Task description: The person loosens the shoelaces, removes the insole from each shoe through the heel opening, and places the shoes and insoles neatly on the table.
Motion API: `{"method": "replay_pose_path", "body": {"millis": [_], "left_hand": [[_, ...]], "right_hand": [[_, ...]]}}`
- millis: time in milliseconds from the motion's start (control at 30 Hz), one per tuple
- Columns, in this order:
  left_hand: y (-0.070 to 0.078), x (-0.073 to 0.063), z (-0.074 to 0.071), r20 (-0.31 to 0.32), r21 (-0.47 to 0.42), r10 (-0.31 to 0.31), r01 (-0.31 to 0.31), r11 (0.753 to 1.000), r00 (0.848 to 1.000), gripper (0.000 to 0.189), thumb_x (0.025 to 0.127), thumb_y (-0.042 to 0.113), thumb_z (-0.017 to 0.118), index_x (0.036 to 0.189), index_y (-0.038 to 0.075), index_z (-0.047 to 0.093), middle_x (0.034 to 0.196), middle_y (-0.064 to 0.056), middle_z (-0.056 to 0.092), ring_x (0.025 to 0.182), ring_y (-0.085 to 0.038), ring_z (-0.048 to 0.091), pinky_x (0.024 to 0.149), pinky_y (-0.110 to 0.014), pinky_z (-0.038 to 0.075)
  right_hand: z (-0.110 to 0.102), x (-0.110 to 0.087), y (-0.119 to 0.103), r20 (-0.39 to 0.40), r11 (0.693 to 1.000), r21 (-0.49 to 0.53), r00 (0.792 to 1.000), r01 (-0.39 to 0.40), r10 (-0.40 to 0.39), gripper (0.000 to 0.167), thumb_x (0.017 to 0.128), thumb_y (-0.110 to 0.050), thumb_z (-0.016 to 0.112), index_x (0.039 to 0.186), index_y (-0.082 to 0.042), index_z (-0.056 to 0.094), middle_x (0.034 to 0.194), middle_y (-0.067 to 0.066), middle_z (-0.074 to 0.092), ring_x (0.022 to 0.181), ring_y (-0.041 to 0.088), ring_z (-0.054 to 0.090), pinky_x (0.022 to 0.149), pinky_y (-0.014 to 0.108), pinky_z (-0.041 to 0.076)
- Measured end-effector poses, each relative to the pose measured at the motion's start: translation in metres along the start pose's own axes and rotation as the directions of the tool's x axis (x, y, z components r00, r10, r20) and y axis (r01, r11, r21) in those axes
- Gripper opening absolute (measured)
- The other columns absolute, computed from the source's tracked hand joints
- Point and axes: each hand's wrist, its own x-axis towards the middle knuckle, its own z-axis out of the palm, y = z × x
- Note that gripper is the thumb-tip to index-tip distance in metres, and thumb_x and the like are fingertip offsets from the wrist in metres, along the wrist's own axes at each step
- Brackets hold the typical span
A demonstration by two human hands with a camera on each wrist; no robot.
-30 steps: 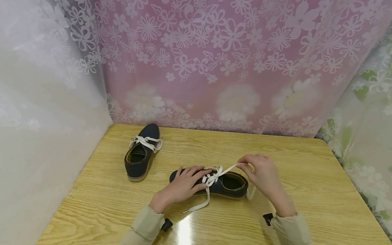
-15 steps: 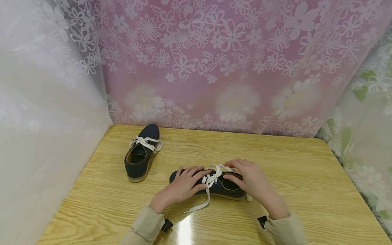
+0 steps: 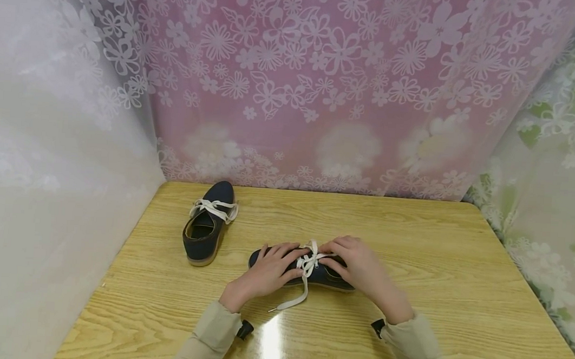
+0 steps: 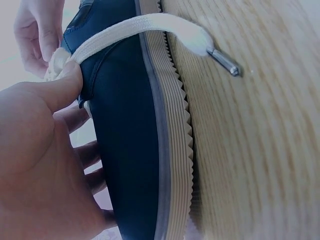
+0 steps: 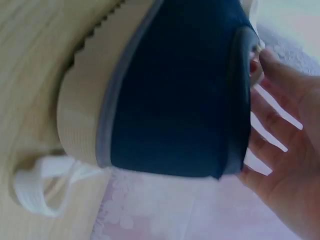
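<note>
A navy canvas shoe (image 3: 328,280) with a pale rubber sole lies on the table, its toe to the left. My left hand (image 3: 269,273) holds it across the front, thumb on the near side and fingers over the far side; in the left wrist view the thumb lies at the white lace knot. My right hand (image 3: 361,267) is over the shoe's opening and pinches part of the white shoelace (image 5: 257,74) between thumb and fingers. One loose lace end (image 4: 145,22) with a metal tip (image 4: 226,63) hangs over the near side onto the wood.
A matching navy shoe (image 3: 201,247) with its white laces tied stands at the back left, toe pointing away. By the held shoe's heel a lace loop (image 5: 35,192) lies on the wooden table (image 3: 412,224). Flowered curtains (image 3: 292,93) hang behind and at both sides.
My right hand has come left and down from beyond the heel to near the knot, and the lace it had drawn taut is now slack. My left hand has stayed in place.
</note>
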Motion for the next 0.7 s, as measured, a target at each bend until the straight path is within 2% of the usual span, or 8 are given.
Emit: {"method": "replay_pose_path", "body": {"millis": [167, 367, 500, 700], "left_hand": [[-0.001, 0.001, 0.001, -0.002, -0.001, 0.01, -0.01, 1.0, 1.0, 0.054, 0.108, 0.044, 0.043, 0.158, 0.025, 0.037, 0.163, -0.011, 0.032, 0.149, -0.035, 0.029, 0.116, -0.069, 0.017], [-0.002, 0.002, 0.002, -0.004, 0.006, 0.001, -0.001, 1.0, 1.0, 0.054, 0.108, 0.046, 0.042, 0.159, 0.028, 0.036, 0.162, -0.011, 0.032, 0.149, -0.035, 0.03, 0.116, -0.069, 0.017], [-0.002, 0.002, 0.001, 0.002, 0.003, -0.007, 0.007, 1.0, 1.0, 0.055, 0.108, 0.046, 0.042, 0.159, 0.028, 0.036, 0.163, -0.009, 0.032, 0.149, -0.035, 0.029, 0.117, -0.069, 0.016], [-0.002, 0.002, 0.002, -0.001, 0.015, -0.007, 0.007, 1.0, 1.0, 0.055, 0.108, 0.047, 0.043, 0.159, 0.028, 0.035, 0.163, -0.008, 0.032, 0.15, -0.034, 0.029, 0.117, -0.068, 0.017]], "right_hand": [[0.006, 0.001, -0.002, -0.081, 0.997, -0.059, 0.995, 0.054, -0.059, 0.017, 0.077, -0.015, 0.087, 0.091, -0.014, 0.077, 0.086, -0.002, 0.073, 0.084, 0.021, 0.068, 0.086, 0.048, 0.054], [0.003, 0.0, 0.0, -0.174, 0.987, -0.149, 0.981, 0.062, -0.088, 0.018, 0.071, -0.012, 0.088, 0.086, -0.014, 0.079, 0.082, 0.0, 0.072, 0.086, 0.025, 0.067, 0.094, 0.057, 0.049], [-0.005, 0.0, 0.005, -0.219, 0.981, -0.192, 0.973, 0.028, -0.071, 0.018, 0.071, -0.01, 0.089, 0.085, -0.013, 0.079, 0.081, 0.002, 0.072, 0.086, 0.028, 0.066, 0.093, 0.059, 0.048], [-0.02, -0.002, 0.015, -0.298, 0.97, -0.227, 0.954, -0.091, 0.019, 0.014, 0.074, -0.01, 0.086, 0.084, -0.011, 0.077, 0.079, 0.006, 0.072, 0.081, 0.03, 0.067, 0.094, 0.06, 0.046]]}}
